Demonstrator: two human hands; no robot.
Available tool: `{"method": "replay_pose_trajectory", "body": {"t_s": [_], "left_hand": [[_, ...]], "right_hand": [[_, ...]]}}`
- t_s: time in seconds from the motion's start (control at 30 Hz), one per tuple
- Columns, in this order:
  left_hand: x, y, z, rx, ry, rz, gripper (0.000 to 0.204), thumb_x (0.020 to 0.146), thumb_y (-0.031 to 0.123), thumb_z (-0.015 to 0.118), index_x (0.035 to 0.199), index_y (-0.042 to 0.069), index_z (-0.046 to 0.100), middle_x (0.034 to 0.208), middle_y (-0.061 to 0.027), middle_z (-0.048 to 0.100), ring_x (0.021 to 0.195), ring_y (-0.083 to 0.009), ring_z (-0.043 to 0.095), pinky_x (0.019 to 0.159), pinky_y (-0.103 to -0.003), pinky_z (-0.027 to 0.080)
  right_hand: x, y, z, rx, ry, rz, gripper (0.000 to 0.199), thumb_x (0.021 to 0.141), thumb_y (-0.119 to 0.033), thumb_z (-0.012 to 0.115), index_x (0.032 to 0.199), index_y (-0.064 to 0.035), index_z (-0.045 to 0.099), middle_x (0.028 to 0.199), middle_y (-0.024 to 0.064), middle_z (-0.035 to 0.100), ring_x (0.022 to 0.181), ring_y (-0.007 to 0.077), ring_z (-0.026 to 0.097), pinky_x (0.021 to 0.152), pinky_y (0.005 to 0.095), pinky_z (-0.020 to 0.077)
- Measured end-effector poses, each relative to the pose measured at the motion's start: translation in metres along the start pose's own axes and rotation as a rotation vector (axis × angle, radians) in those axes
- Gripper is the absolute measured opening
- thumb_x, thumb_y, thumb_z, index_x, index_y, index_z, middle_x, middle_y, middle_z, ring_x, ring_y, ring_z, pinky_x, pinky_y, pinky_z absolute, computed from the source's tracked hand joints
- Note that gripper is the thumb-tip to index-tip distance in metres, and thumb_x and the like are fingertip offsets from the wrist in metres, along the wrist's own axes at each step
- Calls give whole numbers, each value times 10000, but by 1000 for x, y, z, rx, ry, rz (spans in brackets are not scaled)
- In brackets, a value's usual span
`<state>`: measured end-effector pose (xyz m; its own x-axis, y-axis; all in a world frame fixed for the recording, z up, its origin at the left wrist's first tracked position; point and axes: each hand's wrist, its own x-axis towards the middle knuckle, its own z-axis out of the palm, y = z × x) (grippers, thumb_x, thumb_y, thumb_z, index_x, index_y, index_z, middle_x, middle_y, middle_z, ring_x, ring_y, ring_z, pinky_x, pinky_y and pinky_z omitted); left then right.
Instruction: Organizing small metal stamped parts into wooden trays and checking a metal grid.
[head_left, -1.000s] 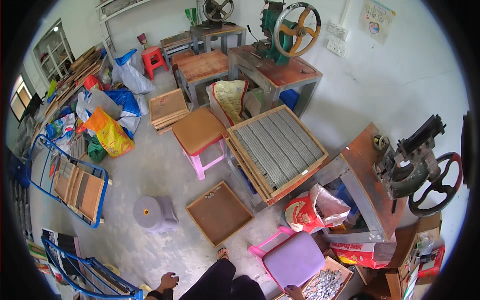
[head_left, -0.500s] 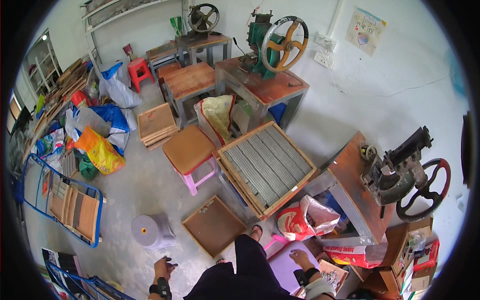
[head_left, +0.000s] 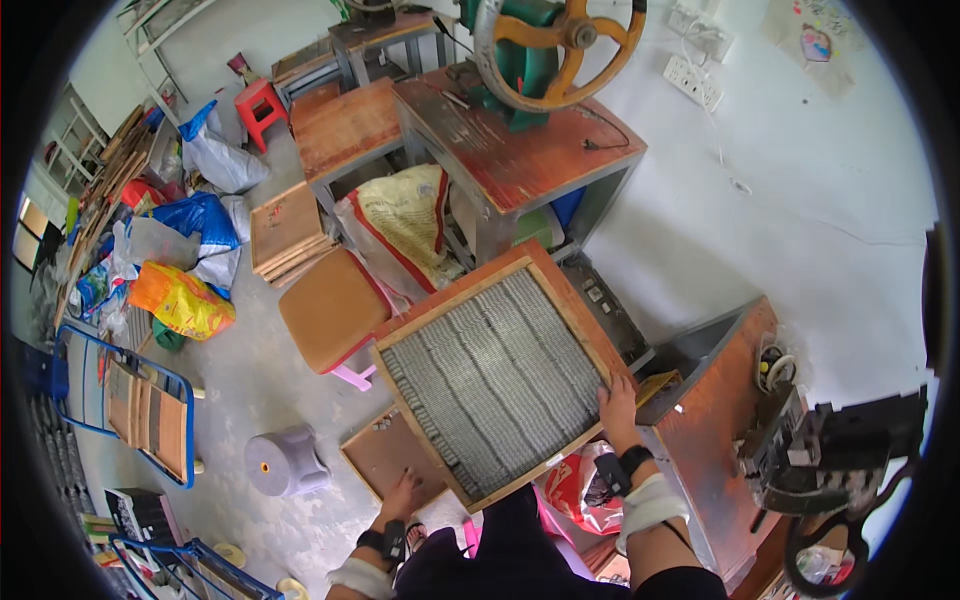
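Nearest to us, the left hand point(head_left: 402, 497) rests on the near lower corner of the large wooden tray point(head_left: 497, 383), and the right hand point(head_left: 618, 411) grips its right edge, fingers curled over the frame. We judge both hands closed on the frame, though the left fingers are partly lost against a smaller flat board point(head_left: 385, 455) lying on the floor beneath. The tray, filled with rows of small grey pieces, sits tilted, its upper end leaning over a pink stool with a brown seat point(head_left: 335, 312).

We judge the step in hand to be taking hold of the tray for lifting or shifting. The next move calls for an even two-handed lift, keeping the tray level so the rows do not slide.

Farther off stand a red-topped workbench point(head_left: 530, 160) carrying a green press with a yellow wheel point(head_left: 555, 40). We cannot make out what the grey pieces are, nor what supports the tray underneath; the machine at lower right point(head_left: 840, 460) is cut off by the rim.
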<state>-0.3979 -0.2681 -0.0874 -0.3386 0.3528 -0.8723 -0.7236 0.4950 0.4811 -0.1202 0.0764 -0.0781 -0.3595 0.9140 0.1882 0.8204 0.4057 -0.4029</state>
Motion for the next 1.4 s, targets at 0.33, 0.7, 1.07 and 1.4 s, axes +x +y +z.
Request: {"method": "replay_pose_trajectory", "body": {"t_s": [0.33,0.7,1.07,1.4], "left_hand": [[95,-14,61,237,440,316,546,862,421,496,1019,-101,502,966,-281,577,916,-395,559,767,-410,438],[65,26,92,440,624,283,521,885,407,453,869,-99,572,776,-251,600,772,-402,571,691,-437,435],[37,46,104,496,629,273,507,895,391,442,940,-107,524,871,-279,577,823,-397,561,709,-427,433],[19,69,96,583,665,316,421,885,319,489,869,-99,536,785,-263,591,769,-393,578,673,-430,431]], "right_hand": [[70,19,10,-64,-558,120,368,813,-291,562,1012,16,529,884,239,591,831,406,570,728,454,459],[66,26,9,-55,-535,83,350,785,-226,596,1014,33,540,1007,225,541,924,387,528,786,427,438],[56,33,8,-33,-515,187,396,791,-234,583,1088,22,526,1052,218,530,947,388,519,834,428,421],[56,21,3,-144,-553,222,268,791,-203,575,969,-4,562,1001,180,563,870,369,558,734,427,468]]}}
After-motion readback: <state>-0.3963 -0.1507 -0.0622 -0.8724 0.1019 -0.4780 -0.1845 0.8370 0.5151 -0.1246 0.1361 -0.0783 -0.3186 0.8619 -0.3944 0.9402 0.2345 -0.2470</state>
